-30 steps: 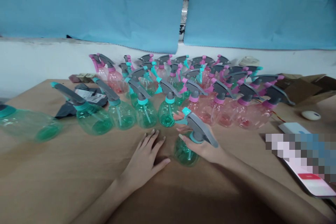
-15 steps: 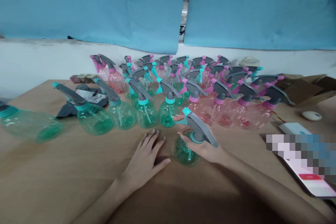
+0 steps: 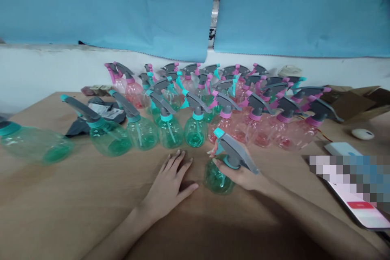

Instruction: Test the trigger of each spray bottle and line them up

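My right hand (image 3: pixel 243 174) is wrapped round the neck of a green spray bottle (image 3: pixel 218 180) with a grey and turquoise trigger head. The bottle is in front of me, slightly tilted, and some fingers are hidden behind its head. Flat on the wooden table (image 3: pixel 76 207) lies my left hand (image 3: pixel 170 183), fingers spread, holding nothing. Just beyond my hands stands a row of spray bottles: a green one (image 3: pixel 195 132) is nearest the held bottle, another green one (image 3: pixel 170 132) is beyond my left fingertips, and a pink one (image 3: pixel 224 124) is to the right.
Several more green and pink spray bottles crowd the back. A dark plastic packet (image 3: pixel 81 126) lies behind the left bottles. On the right are a phone (image 3: pixel 362 207), a white box (image 3: pixel 343 149), a white mouse (image 3: pixel 362 134) and an open cardboard box (image 3: pixel 350 103). A blue cloth (image 3: pixel 106 8) hangs behind.
My right hand and the green spray bottle have shifted slightly right and toward me. The fingers near the trigger have drawn in closer. My left hand stays in place.
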Demonstrator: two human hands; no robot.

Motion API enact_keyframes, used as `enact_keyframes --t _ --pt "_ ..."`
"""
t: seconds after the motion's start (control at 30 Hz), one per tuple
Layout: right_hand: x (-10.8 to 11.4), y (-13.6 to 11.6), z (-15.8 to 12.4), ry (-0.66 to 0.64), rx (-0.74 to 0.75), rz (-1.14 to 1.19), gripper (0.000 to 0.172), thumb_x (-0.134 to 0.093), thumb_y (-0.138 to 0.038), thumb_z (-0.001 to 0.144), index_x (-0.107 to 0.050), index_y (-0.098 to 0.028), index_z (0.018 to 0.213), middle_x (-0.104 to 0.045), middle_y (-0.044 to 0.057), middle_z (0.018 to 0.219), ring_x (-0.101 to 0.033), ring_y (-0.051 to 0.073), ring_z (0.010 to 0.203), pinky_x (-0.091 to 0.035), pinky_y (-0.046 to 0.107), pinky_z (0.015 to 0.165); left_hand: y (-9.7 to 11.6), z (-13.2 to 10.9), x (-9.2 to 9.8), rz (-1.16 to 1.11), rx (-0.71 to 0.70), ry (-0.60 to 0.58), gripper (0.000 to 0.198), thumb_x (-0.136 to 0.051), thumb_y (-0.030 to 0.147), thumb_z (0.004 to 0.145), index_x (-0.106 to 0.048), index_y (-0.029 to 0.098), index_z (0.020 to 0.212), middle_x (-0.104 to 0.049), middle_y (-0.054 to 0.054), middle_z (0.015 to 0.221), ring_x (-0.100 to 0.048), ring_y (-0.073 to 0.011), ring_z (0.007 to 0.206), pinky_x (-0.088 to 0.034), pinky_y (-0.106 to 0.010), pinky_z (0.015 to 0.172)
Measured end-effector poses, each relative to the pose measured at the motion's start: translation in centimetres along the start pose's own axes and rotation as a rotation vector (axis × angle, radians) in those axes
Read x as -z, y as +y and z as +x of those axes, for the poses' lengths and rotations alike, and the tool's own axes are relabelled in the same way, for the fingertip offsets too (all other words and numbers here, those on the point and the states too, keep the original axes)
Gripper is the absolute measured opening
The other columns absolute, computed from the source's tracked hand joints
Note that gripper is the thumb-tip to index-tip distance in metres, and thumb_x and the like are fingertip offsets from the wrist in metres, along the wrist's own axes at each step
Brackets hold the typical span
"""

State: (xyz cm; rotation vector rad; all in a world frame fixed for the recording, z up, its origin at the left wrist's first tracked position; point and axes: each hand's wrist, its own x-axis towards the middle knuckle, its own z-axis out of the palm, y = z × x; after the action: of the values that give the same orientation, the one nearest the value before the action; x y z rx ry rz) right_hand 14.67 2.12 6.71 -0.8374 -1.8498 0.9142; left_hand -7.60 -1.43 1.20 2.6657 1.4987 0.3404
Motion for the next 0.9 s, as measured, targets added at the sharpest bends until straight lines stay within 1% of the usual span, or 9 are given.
enact_keyframes --t 0.1,0.2,0.27,0.3,0.37,0.5,0.7,0.9 --pt "0.04 0.19 0.14 -0.027 0.006 0.012 0.035 -0.053 -0.005 0.069 -0.053 -0.028 0.094 -0.061 -0.001 0.088 -0.064 0.017 0.081 -0.054 0.032 0.071 0.01 0.01 -0.02 0.002 -0.001 -0.003 0.059 -0.042 0.054 0.087 -0.037 0.017 0.132 -0.033 -0.012 0.14 -0.025 -0.0282 0.129 -0.025 -0.046 0.103" --pt "-0.02 0.38 0.33 -0.061 -0.002 0.016 0.04 -0.053 -0.007 0.072 -0.052 -0.03 0.105 -0.061 0.0 0.103 -0.064 0.017 0.085 -0.054 0.033 0.075 0.04 0.0 -0.02 -0.002 -0.002 0.007 0.059 -0.043 0.054 0.086 -0.038 0.017 0.132 -0.034 -0.012 0.139 -0.025 -0.0283 0.129 -0.025 -0.046 0.103" --pt "-0.13 0.49 0.38 -0.038 0.0 0.016 0.047 -0.054 -0.009 0.073 -0.049 -0.031 0.113 -0.058 0.001 0.114 -0.064 0.018 0.089 -0.054 0.034 0.077 0.06 -0.02 0.0 0.002 -0.003 0.009 0.059 -0.043 0.054 0.086 -0.038 0.016 0.132 -0.034 -0.012 0.139 -0.025 -0.0282 0.129 -0.025 -0.046 0.103" --pt "-0.2 0.53 0.36 -0.018 0.005 0.01 0.048 -0.055 -0.01 0.073 -0.048 -0.031 0.116 -0.058 0.0 0.117 -0.064 0.019 0.09 -0.054 0.033 0.078 0.07 -0.03 0.01 0.006 -0.004 0.006 0.059 -0.043 0.054 0.086 -0.038 0.016 0.132 -0.034 -0.012 0.14 -0.025 -0.0281 0.129 -0.024 -0.046 0.103" --pt "-0.32 0.59 0.29 0.014 0.008 -0.005 0.049 -0.056 -0.011 0.073 -0.048 -0.031 0.117 -0.058 0.0 0.117 -0.064 0.019 0.091 -0.054 0.033 0.078 0.08 -0.03 0.03 0.012 -0.003 -0.003 0.059 -0.043 0.053 0.087 -0.037 0.016 0.132 -0.033 -0.012 0.14 -0.024 -0.0278 0.13 -0.024 -0.046 0.104" --pt "-0.43 0.61 0.14 0.011 -0.016 -0.014 0.047 -0.056 -0.012 0.074 -0.049 -0.032 0.116 -0.062 0.001 0.109 -0.064 0.019 0.09 -0.055 0.033 0.076 0.06 0.0 0.02 0.014 -0.002 -0.01 0.06 -0.042 0.054 0.087 -0.036 0.016 0.133 -0.032 -0.012 0.14 -0.024 -0.028 0.13 -0.024 -0.046 0.103" --pt "-0.46 0.94 0.2 0.005 -0.003 0.024 0.05 -0.056 -0.01 0.073 -0.047 -0.031 0.118 -0.057 0.001 0.12 -0.064 0.018 0.089 -0.054 0.034 0.08 0.0 0.1 -0.04 0.014 -0.002 -0.01 0.059 -0.042 0.054 0.087 -0.036 0.017 0.133 -0.032 -0.012 0.14 -0.025 -0.0287 0.129 -0.025 -0.047 0.102" --pt "-0.48 0.89 0.26 -0.003 -0.022 0.035 0.05 -0.056 -0.012 0.073 -0.047 -0.032 0.117 -0.058 0.0 0.118 -0.064 0.018 0.09 -0.054 0.035 0.08 0.09 0.02 0.1 0.013 0.0 -0.01 0.059 -0.041 0.054 0.087 -0.036 0.017 0.133 -0.032 -0.012 0.141 -0.025 -0.0286 0.129 -0.026 -0.047 0.102"
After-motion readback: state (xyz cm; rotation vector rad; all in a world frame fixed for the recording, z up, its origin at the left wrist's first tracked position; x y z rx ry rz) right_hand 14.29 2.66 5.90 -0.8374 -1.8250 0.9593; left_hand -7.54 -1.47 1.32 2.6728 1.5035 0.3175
